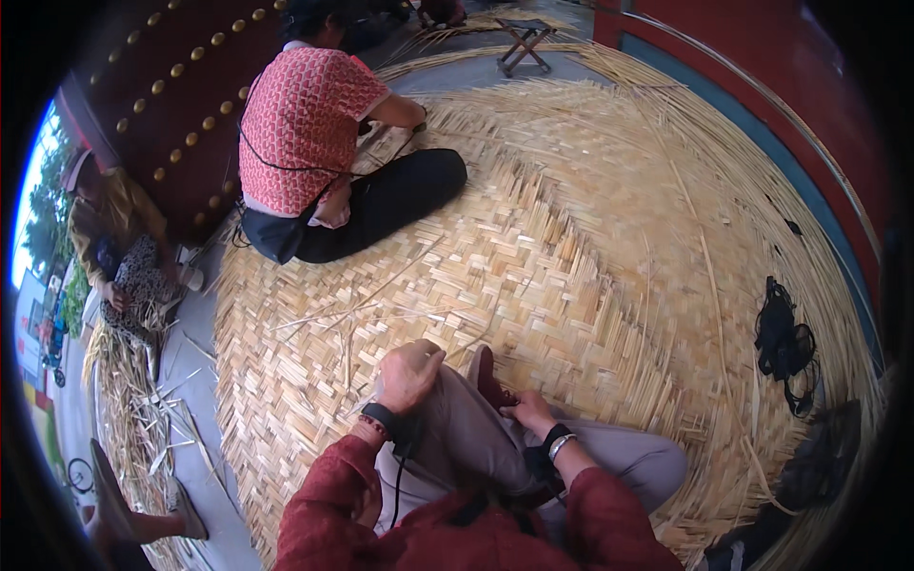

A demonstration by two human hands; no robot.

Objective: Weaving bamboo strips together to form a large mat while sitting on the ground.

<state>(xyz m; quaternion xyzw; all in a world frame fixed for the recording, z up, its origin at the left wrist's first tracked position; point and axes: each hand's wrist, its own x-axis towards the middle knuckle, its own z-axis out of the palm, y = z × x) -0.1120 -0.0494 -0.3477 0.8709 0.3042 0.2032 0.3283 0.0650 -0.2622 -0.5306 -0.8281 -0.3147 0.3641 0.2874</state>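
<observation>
I sit cross-legged on a large woven straw mat (pixel 286 390). My left hand (pixel 409 374) is curled over my raised knee, its fingers mostly hidden on the far side. A black band and a beaded bracelet circle that wrist. Close to it, my right hand (pixel 531 411) is closed at the laced edge of my dark red shoe (pixel 487 378); just what its fingertips pinch is hard to make out. Several loose straw strips (pixel 347 328) lie across the weave in front of my knee.
A person in a red patterned shirt (pixel 300 124) sits on the mat ahead. At the left, another person (pixel 119 238) sits by a straw bundle (pixel 133 409). Loose straw fringes the mat's right side, with black cords (pixel 785 338) on it. A folding stool (pixel 526 46) stands far back.
</observation>
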